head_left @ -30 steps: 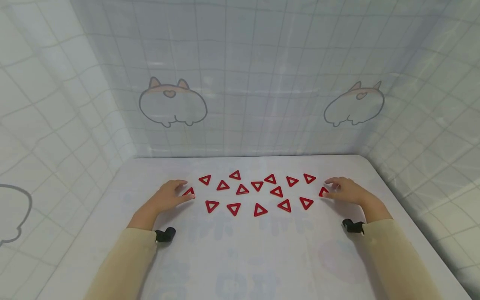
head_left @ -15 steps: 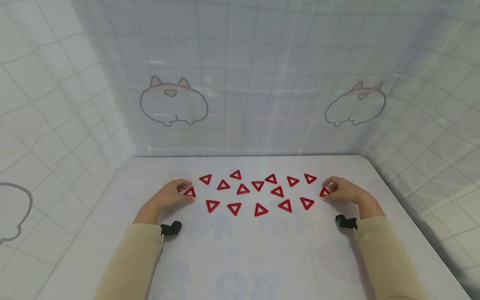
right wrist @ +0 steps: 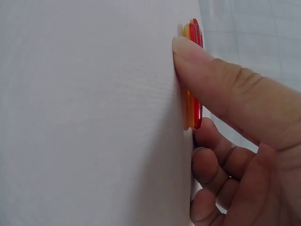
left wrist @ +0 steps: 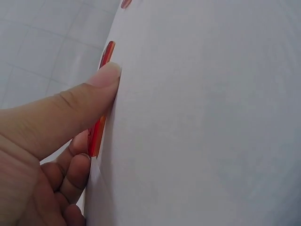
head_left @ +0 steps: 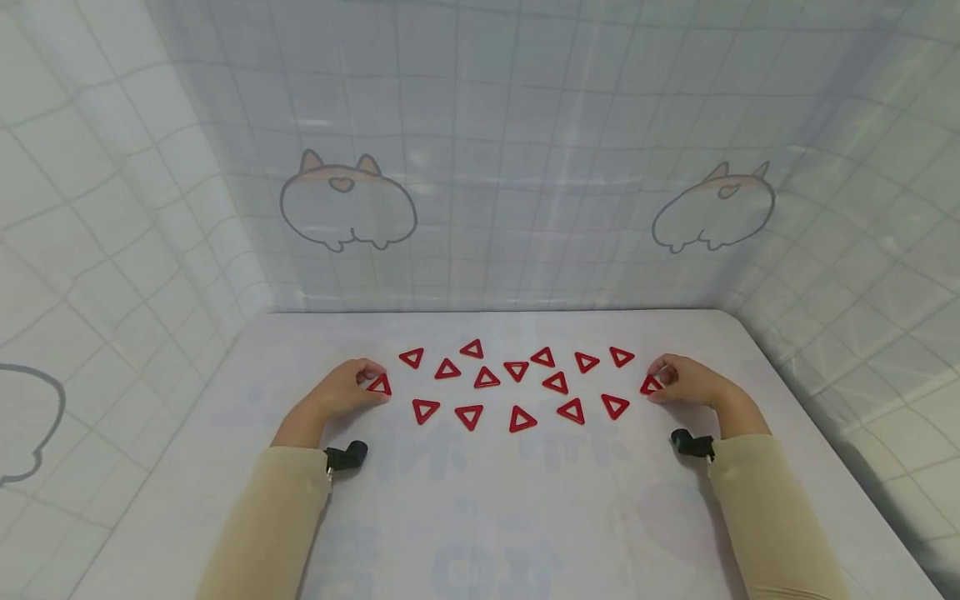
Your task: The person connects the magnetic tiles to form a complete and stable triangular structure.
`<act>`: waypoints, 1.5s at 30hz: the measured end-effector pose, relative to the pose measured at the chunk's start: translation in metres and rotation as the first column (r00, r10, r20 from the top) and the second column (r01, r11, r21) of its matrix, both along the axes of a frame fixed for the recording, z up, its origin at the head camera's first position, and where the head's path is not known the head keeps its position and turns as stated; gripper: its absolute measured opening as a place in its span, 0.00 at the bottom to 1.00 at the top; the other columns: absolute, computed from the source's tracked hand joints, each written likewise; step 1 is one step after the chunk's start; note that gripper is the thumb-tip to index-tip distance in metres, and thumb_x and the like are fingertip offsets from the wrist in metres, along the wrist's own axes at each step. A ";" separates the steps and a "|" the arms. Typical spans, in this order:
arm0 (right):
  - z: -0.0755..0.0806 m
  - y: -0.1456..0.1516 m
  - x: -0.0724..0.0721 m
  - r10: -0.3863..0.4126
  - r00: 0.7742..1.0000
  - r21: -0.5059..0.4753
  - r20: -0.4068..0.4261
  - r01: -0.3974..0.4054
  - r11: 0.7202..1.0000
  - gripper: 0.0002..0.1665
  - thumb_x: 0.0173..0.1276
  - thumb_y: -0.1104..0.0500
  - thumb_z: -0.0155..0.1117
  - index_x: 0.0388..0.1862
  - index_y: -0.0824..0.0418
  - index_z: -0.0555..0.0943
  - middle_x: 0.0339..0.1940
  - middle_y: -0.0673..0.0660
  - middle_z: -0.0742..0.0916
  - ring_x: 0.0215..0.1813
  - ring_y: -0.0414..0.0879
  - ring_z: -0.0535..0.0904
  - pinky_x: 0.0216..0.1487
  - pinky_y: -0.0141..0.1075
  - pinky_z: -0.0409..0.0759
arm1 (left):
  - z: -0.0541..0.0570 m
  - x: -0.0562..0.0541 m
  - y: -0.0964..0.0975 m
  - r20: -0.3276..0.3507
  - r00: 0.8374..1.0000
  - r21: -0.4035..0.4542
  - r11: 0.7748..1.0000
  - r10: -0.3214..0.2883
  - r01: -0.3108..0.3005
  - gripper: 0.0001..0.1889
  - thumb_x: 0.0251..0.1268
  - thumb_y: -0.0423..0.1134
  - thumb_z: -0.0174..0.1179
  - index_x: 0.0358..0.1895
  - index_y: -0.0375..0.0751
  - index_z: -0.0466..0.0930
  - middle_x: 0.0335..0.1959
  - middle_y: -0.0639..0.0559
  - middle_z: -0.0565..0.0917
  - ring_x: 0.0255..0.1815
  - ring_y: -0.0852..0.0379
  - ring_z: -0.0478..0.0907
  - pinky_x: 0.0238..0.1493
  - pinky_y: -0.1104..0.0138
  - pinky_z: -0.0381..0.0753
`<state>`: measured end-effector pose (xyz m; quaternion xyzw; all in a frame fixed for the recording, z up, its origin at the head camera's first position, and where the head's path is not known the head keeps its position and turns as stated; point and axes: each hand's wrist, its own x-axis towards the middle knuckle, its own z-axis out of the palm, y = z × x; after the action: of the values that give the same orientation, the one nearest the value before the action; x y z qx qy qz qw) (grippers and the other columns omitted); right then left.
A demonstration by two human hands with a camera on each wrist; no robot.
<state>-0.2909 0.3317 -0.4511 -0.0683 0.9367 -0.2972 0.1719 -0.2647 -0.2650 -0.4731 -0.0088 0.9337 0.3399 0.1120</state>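
Observation:
At the left end of the scattered pieces, my left hand (head_left: pixel 337 393) pinches a red hollow triangle (head_left: pixel 387 385) between thumb and fingers. In the left wrist view this triangle (left wrist: pixel 96 137) shows edge-on against the white table, part of it hidden behind the thumb (left wrist: pixel 80 99). A matching red hollow triangle (head_left: pixel 645 387) at the right end is pinched by my right hand (head_left: pixel 693 385). The right wrist view shows that triangle (right wrist: pixel 196 110) edge-on, red with a yellow-orange layer, thumb (right wrist: pixel 221 77) across it and the other fingers curled beneath. Both triangles appear at table level.
Several more red hollow triangles lie flat between the hands, including a front one (head_left: pixel 468 409) and a back one (head_left: pixel 543 362). The white table (head_left: pixel 480 508) meets a gridded curtain (head_left: pixel 480 208) at the back and sides. Black wrist cameras (head_left: pixel 347 456) extend inward from both sleeves.
Both hands have moved slightly inward, and their thumbs and fingers have closed onto the two end triangles. The triangles in between look unmoved on the table.

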 end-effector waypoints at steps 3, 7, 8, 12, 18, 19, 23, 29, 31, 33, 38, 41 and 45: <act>0.000 0.000 0.002 0.009 1.000 0.003 -0.013 -0.009 1.000 0.29 0.59 0.52 0.78 0.51 0.63 0.75 0.41 0.58 0.76 0.47 0.53 0.70 0.45 0.44 0.72 | 0.000 0.002 0.001 -0.001 1.000 0.003 1.000 0.016 -0.016 0.29 0.59 0.46 0.73 0.61 0.41 0.75 0.58 0.39 0.74 0.62 0.39 0.68 0.64 0.45 0.71; 0.002 0.000 0.004 0.018 1.000 0.003 -0.017 -0.018 1.000 0.28 0.59 0.52 0.78 0.51 0.63 0.75 0.42 0.58 0.77 0.48 0.53 0.71 0.48 0.45 0.73 | 0.003 0.006 0.002 -0.013 1.000 0.013 1.000 0.024 -0.023 0.27 0.60 0.46 0.73 0.60 0.40 0.76 0.56 0.41 0.75 0.59 0.41 0.68 0.62 0.47 0.73; 0.002 0.000 0.004 0.022 1.000 0.001 -0.014 -0.021 1.000 0.29 0.59 0.52 0.78 0.52 0.63 0.75 0.43 0.58 0.78 0.48 0.54 0.72 0.48 0.45 0.73 | 0.004 0.007 0.002 -0.015 1.000 0.015 1.000 0.020 -0.020 0.27 0.60 0.46 0.72 0.59 0.40 0.76 0.55 0.41 0.75 0.58 0.41 0.68 0.61 0.48 0.73; 0.007 0.001 0.006 0.035 0.999 -0.001 0.006 -0.035 0.999 0.30 0.59 0.50 0.78 0.53 0.62 0.74 0.46 0.60 0.79 0.49 0.55 0.74 0.50 0.48 0.75 | 0.007 0.011 0.001 -0.019 1.000 0.009 1.000 0.003 -0.003 0.26 0.60 0.47 0.73 0.58 0.40 0.77 0.51 0.43 0.76 0.55 0.43 0.69 0.56 0.51 0.75; 0.011 0.002 0.008 0.050 0.998 -0.011 0.043 -0.049 0.999 0.30 0.59 0.49 0.78 0.54 0.60 0.74 0.48 0.60 0.80 0.51 0.56 0.74 0.52 0.51 0.75 | 0.010 0.018 -0.001 -0.030 0.999 0.008 1.000 -0.030 0.030 0.28 0.59 0.48 0.73 0.59 0.39 0.76 0.49 0.44 0.78 0.52 0.45 0.70 0.53 0.55 0.75; 0.011 0.001 0.009 0.055 0.998 -0.014 0.043 -0.054 0.998 0.30 0.59 0.49 0.78 0.54 0.60 0.75 0.47 0.60 0.80 0.51 0.56 0.74 0.52 0.51 0.75 | 0.011 0.019 -0.001 -0.033 0.999 0.008 0.999 -0.033 0.033 0.28 0.59 0.48 0.73 0.59 0.39 0.76 0.48 0.44 0.78 0.51 0.46 0.71 0.52 0.55 0.75; 0.014 -0.002 0.014 0.068 0.997 -0.030 0.038 -0.067 0.997 0.28 0.59 0.51 0.78 0.52 0.60 0.75 0.46 0.58 0.80 0.49 0.54 0.75 0.51 0.49 0.76 | 0.012 0.024 0.000 -0.032 0.999 0.019 0.999 -0.036 0.036 0.30 0.59 0.50 0.73 0.60 0.40 0.76 0.49 0.45 0.78 0.52 0.47 0.72 0.53 0.55 0.77; 0.019 -0.011 0.023 0.095 0.995 -0.062 0.021 -0.093 0.994 0.26 0.59 0.55 0.77 0.51 0.61 0.75 0.42 0.57 0.81 0.46 0.52 0.76 0.48 0.44 0.76 | 0.017 0.035 0.009 -0.044 0.998 0.013 0.998 -0.055 0.055 0.28 0.59 0.48 0.73 0.60 0.41 0.77 0.48 0.47 0.79 0.51 0.47 0.73 0.53 0.54 0.78; 0.020 -0.015 0.025 0.104 0.994 -0.070 0.020 -0.102 0.992 0.26 0.59 0.55 0.78 0.50 0.61 0.75 0.42 0.56 0.81 0.46 0.51 0.76 0.47 0.44 0.77 | 0.020 0.038 0.013 -0.051 0.996 0.008 0.997 -0.072 0.072 0.27 0.59 0.46 0.73 0.60 0.41 0.77 0.47 0.46 0.80 0.51 0.47 0.74 0.53 0.53 0.78; 0.021 -0.019 0.026 0.118 0.993 -0.076 0.014 -0.117 0.990 0.25 0.59 0.56 0.77 0.50 0.60 0.76 0.42 0.56 0.81 0.46 0.52 0.76 0.47 0.43 0.76 | 0.021 0.040 0.016 -0.057 0.995 0.005 0.996 -0.084 0.085 0.26 0.59 0.45 0.73 0.59 0.41 0.78 0.47 0.47 0.80 0.51 0.48 0.74 0.53 0.54 0.78; 0.023 -0.028 0.030 0.159 0.987 -0.094 0.002 -0.158 0.983 0.22 0.60 0.59 0.77 0.49 0.60 0.76 0.40 0.56 0.80 0.44 0.52 0.75 0.45 0.42 0.77 | 0.023 0.044 0.024 -0.073 0.991 0.014 0.994 -0.110 0.112 0.26 0.58 0.45 0.74 0.59 0.43 0.79 0.46 0.49 0.80 0.50 0.49 0.74 0.50 0.56 0.79; 0.024 -0.034 0.032 0.185 0.983 -0.105 0.002 -0.183 0.977 0.22 0.59 0.59 0.77 0.49 0.59 0.76 0.38 0.55 0.80 0.42 0.51 0.76 0.43 0.42 0.78 | 0.023 0.047 0.031 -0.071 0.990 0.020 0.992 -0.123 0.125 0.26 0.57 0.45 0.74 0.59 0.45 0.80 0.45 0.50 0.80 0.49 0.50 0.74 0.48 0.58 0.79; 0.025 -0.043 0.036 0.226 0.974 -0.118 -0.004 -0.225 0.967 0.23 0.59 0.59 0.77 0.49 0.59 0.76 0.37 0.55 0.81 0.40 0.50 0.76 0.42 0.41 0.78 | 0.022 0.051 0.041 -0.059 0.987 0.025 0.989 -0.147 0.148 0.25 0.57 0.45 0.75 0.58 0.46 0.80 0.44 0.51 0.79 0.48 0.51 0.74 0.46 0.59 0.80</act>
<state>-0.2550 0.2890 -0.4259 -0.1831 0.9030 -0.3306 0.2045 -0.2137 -0.2241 -0.4515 0.0715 0.9296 0.3443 0.1104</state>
